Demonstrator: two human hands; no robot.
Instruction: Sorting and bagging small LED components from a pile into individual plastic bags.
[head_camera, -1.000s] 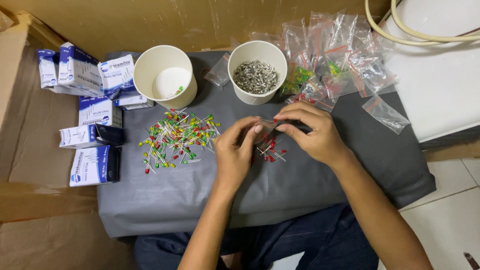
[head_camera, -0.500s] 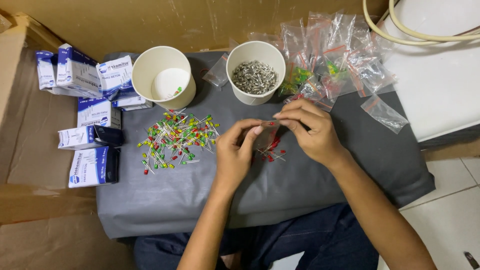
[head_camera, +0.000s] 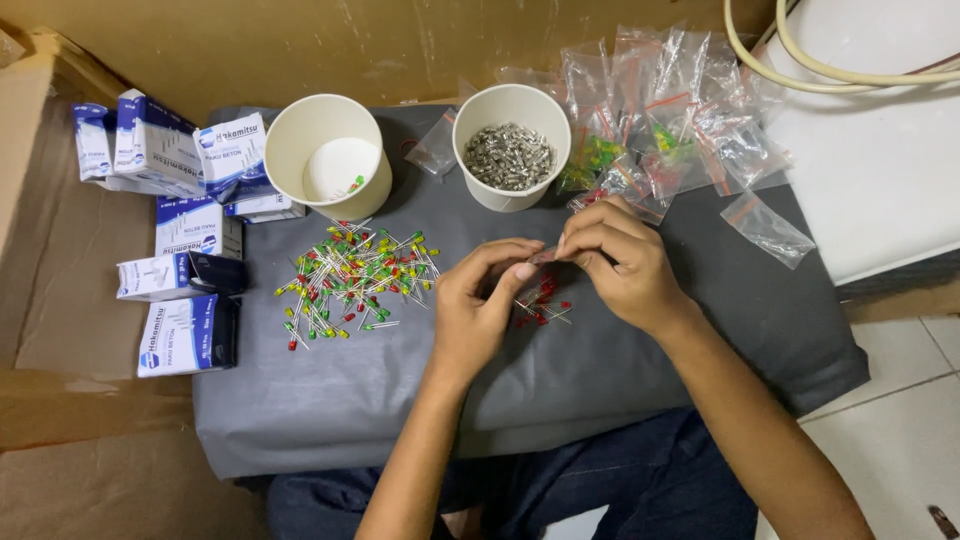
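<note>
Both hands are meeting over the middle of the grey worktop (head_camera: 400, 400), fingertips pinching the same small clear bag (head_camera: 545, 257) between them: the left hand (head_camera: 480, 310) is curling in from the near side, the right hand (head_camera: 620, 265) is gripping it from the far right, and neither is open. Just beneath them a little cluster of red LEDs (head_camera: 540, 305) is lying on the cloth-like cover. These parts look very light, with smooth rounded plastic heads and thin wire legs that would likely bend under pressure, so taking them by the head or by both legs together seems safest; the bag is thin, slippery film, best pinched at its mouth. To the left a mixed pile (head_camera: 355, 275) of red, green and yellow LEDs is spreading out loosely. Far from the person two white paper cups are standing upright: the left cup (head_camera: 325, 160) is nearly bare inside, the right cup (head_camera: 510, 145) is holding small shiny metal pieces. More crinkly bags (head_camera: 680, 120) are heaping at the far right, and blue-and-white boxes (head_camera: 185, 215) are lying at the left edge
</note>
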